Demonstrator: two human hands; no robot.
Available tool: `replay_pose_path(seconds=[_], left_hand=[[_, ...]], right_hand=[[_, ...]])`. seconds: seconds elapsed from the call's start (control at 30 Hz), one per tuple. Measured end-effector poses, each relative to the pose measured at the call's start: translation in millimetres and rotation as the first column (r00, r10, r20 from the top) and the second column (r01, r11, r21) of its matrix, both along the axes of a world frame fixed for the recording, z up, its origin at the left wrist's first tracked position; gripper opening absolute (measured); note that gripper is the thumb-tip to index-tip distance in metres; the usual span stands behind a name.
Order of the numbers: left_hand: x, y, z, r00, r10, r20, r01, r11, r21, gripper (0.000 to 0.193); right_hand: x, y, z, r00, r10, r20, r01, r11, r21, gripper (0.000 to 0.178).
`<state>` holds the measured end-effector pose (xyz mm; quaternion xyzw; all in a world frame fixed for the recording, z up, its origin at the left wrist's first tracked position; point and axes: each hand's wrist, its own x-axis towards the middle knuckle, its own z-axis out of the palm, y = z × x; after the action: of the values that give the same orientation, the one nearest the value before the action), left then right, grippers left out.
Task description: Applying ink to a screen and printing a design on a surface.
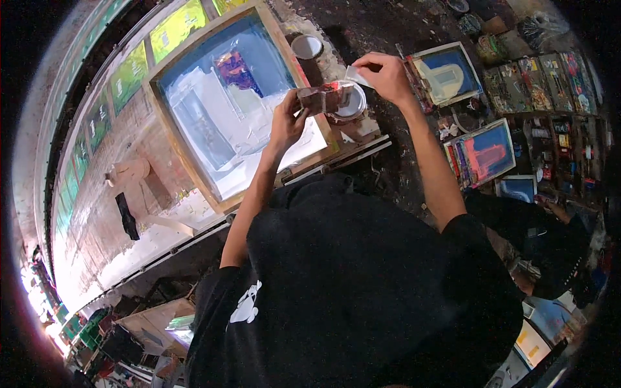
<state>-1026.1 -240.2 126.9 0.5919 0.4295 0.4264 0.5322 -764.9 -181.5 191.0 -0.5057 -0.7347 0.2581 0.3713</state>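
Note:
My left hand grips a paint-stained, dark reddish-brown squeegee-like blade, holding it over a round tub of white paint. Pinched in my right hand is a small white scraper or card, close above the tub's rim. Whether it touches the blade I cannot tell. Left of the tub lies a wood-framed printing screen with blue mesh. White paint is spread over much of the mesh, beside a purple-and-red patch.
A second round tub stands beyond the first. Yellow and green prints line the table's far side. A black strip lies at left. More framed screens lean at right, near another person in dark clothes.

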Motion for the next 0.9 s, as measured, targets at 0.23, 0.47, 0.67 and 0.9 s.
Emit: replay_pose_path(seconds=[0.23, 0.47, 0.67, 0.9], left_hand=[[-0.3, 2.6, -0.1, 1.0, -0.013, -0.003, 0.013, 1.0, 0.013, 0.029], [2.4, 2.9, -1.0, 0.998, 0.015, -0.065, -0.011, 0.998, 0.061, 0.029], [0.9, 3.5, -12.7, 0.999, 0.031, -0.045, -0.028, 0.997, 0.068, 0.031], [0.8, 4.1, -23.3, 0.998, 0.068, 0.005, -0.068, 0.993, 0.1, 0.029]], right_hand=[[-0.3, -0.6, 4.8, 0.998, 0.06, -0.014, -0.061, 0.991, -0.12, 0.012], [6.6, 6.3, -9.3, 0.986, 0.156, -0.052, -0.162, 0.976, -0.145, 0.012], [5.4, 2.7, -30.0, 0.98, 0.162, -0.117, -0.182, 0.966, -0.186, 0.013], [11.6, -5.3, -60.6, 0.988, 0.134, -0.08, -0.152, 0.941, -0.302, 0.016]])
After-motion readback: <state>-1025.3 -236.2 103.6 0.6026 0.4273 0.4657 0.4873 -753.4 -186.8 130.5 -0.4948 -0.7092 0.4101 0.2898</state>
